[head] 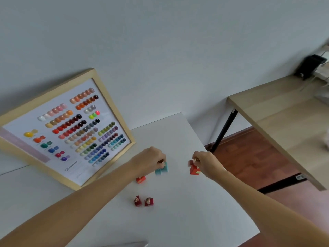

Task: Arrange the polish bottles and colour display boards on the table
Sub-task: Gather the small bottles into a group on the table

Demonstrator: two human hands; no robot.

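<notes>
Two tables in view. The white table (178, 220) under my arms is the work surface; a wood-topped table (277, 122) with black legs stands apart to the right, over reddish wood floor (249, 154). Pale wall (160, 50) behind both.

Colour display board (65, 129): light wooden frame, rows of glossy colour swatches on a white ground. It stands on the white table at far left, tilted back against the wall.

Left hand (151, 162): reaching out over the table centre, fingers curled down on the gold cap of a teal bottle (161, 169). The bottle is blurred and seems to show double, so I cannot tell whether it is one bottle or two side by side. Cannot tell if it sits on the surface or is just lifted.

Right hand (207, 164): out near the table's right edge, fingertips pinching the gold cap of a bright red bottle (194, 169) with a yellow patch on its face. Contact with the table unclear.

Loose bottles on the table, none touched: one orange-red bottle (141, 179) just near side of my left wrist, partly hidden by the forearm; nearer to me, a pair of dark red bottles (143, 201), gold caps, standing just beside each other.

Small dark box (310, 66) with cables at the far end of the wood-topped table, blurred.
</notes>
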